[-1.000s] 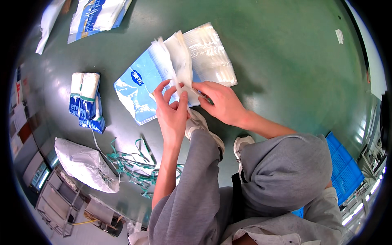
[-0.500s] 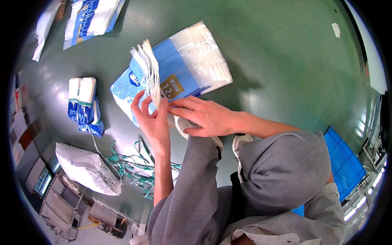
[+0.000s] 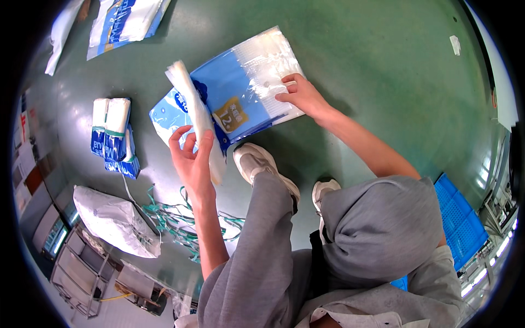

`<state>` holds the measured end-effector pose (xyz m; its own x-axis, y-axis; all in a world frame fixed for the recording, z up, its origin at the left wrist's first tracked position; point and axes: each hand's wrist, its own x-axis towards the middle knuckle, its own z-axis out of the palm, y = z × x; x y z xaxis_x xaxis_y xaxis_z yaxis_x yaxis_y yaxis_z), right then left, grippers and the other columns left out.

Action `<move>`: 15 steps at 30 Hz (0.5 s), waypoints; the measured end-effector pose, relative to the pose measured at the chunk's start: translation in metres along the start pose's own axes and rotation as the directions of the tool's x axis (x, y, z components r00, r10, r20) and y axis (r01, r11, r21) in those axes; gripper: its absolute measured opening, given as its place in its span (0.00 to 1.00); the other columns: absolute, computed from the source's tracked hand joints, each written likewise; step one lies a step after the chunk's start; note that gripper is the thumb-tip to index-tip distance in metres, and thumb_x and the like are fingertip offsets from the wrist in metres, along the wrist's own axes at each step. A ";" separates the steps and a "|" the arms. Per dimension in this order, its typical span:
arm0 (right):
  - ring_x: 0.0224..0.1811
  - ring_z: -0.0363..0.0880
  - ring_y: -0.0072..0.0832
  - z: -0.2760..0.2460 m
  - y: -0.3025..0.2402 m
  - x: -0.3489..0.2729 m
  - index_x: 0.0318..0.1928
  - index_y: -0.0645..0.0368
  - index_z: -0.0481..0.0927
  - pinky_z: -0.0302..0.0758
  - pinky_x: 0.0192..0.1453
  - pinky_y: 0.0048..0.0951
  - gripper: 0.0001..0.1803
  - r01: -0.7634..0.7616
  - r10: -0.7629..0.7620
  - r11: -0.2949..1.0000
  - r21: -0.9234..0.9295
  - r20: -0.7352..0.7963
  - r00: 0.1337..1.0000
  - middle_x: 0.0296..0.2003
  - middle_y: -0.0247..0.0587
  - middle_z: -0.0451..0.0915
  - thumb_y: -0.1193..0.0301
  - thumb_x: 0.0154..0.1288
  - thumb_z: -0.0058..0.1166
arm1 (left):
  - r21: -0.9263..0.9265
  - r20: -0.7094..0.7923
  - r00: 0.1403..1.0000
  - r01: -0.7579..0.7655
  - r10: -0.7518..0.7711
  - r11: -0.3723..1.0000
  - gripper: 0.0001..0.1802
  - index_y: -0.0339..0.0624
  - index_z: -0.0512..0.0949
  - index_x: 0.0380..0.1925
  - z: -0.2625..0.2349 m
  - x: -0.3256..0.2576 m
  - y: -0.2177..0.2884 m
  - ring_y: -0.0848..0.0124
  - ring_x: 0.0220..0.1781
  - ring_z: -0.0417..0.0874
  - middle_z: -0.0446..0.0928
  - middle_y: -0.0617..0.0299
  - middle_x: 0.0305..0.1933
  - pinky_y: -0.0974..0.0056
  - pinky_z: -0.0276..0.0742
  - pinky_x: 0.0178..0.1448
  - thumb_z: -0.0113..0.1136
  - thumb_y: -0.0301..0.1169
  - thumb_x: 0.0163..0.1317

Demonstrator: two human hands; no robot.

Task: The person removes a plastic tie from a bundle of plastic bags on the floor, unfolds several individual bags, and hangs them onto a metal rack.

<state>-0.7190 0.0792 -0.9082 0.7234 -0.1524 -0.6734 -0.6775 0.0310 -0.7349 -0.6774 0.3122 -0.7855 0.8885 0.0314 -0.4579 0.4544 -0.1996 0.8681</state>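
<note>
Green floor at frame centre bears a blue-and-clear bag stack [image 3: 240, 104], right hand [image 3: 301, 94] flat atop, left hand [image 3: 192, 158] clamping a lifted bundle [image 3: 198, 117], sorting seemingly midway.

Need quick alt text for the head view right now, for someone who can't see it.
The left hand holds up a folded bundle of plastic bags while the right hand presses on a stack of flat blue-and-clear bags on the green floor. Green straps lie nearby.
</note>
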 end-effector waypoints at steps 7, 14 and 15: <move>0.33 0.77 0.24 0.028 -0.033 -0.042 0.52 0.66 0.74 0.74 0.40 0.28 0.19 0.367 -0.358 0.922 -0.126 0.088 0.930 0.35 0.43 0.80 0.75 0.60 0.57 | -0.081 0.014 0.999 0.030 -0.029 0.996 0.27 0.37 0.60 0.56 0.014 -0.006 0.003 0.73 0.39 0.80 0.82 0.50 0.41 0.72 0.74 0.42 0.62 0.27 0.61; 0.41 0.76 0.37 0.049 -0.056 -0.077 0.56 0.65 0.70 0.75 0.44 0.38 0.27 0.794 -0.704 0.483 -0.370 0.375 0.603 0.37 0.42 0.73 0.70 0.55 0.58 | 0.057 0.072 0.997 -0.036 0.032 0.998 0.30 0.36 0.58 0.59 0.034 -0.009 0.005 0.78 0.31 0.79 0.79 0.55 0.45 0.75 0.71 0.32 0.62 0.29 0.62; 0.41 0.75 0.37 0.047 -0.055 -0.075 0.56 0.66 0.70 0.75 0.45 0.38 0.28 0.827 -0.707 0.419 -0.375 0.438 0.556 0.37 0.41 0.73 0.69 0.56 0.59 | 0.077 0.060 0.997 -0.060 0.055 0.995 0.30 0.37 0.58 0.59 0.033 -0.010 0.003 0.78 0.31 0.79 0.79 0.55 0.45 0.75 0.71 0.32 0.62 0.29 0.62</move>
<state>-0.7297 0.1358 -0.8211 0.9391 0.3257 0.1095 0.2650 -0.4833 -0.8344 -0.6872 0.2793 -0.7849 0.9069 -0.0384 -0.4196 0.3939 -0.2763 0.8766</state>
